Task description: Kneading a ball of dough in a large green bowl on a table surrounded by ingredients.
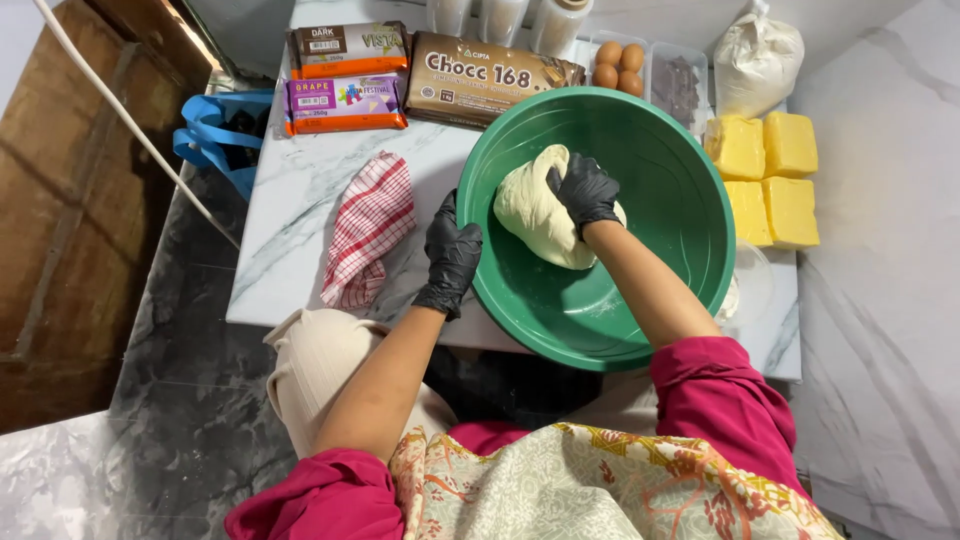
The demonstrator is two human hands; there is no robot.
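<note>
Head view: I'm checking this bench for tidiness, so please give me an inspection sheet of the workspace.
Surface: white marbled table, low, crowded along the far edge.
Job's things: pale dough inside a green bowl.
Clutter: checked cloth; three wrapped blocks; eggs in a clear tray; four butter blocks; white bag; clear lid.
Grippers: left hand, black-gloved, fingers on the bowl's rim; right hand, black-gloved, pressing into the dough.
Cables: white cord running left of the table.
Surroundings: grey marbled floor; blue bag; wooden board at left.
</note>
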